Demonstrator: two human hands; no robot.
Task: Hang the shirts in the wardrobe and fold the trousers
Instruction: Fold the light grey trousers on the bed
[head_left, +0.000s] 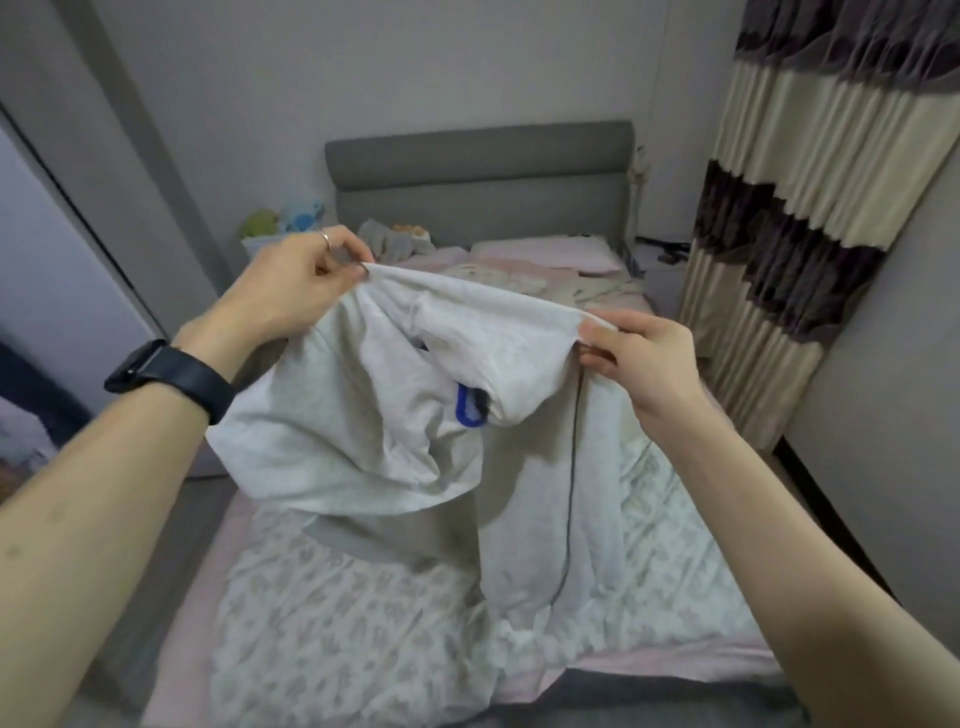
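Hands pinch the top edge of a pale grey garment (415, 405), the left hand (291, 280) at its far-left corner and the right hand (639, 358) at its right. Its lower folds drape onto the patterned quilt (337, 649) on the bed (649, 667), with a grey headboard (478, 176) far behind.

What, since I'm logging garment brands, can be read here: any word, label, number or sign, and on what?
No text can be read.
On the grey garment, a blue mark: curved outline half hidden in a fold, no letter certain.
The black wristband: no marking legible.
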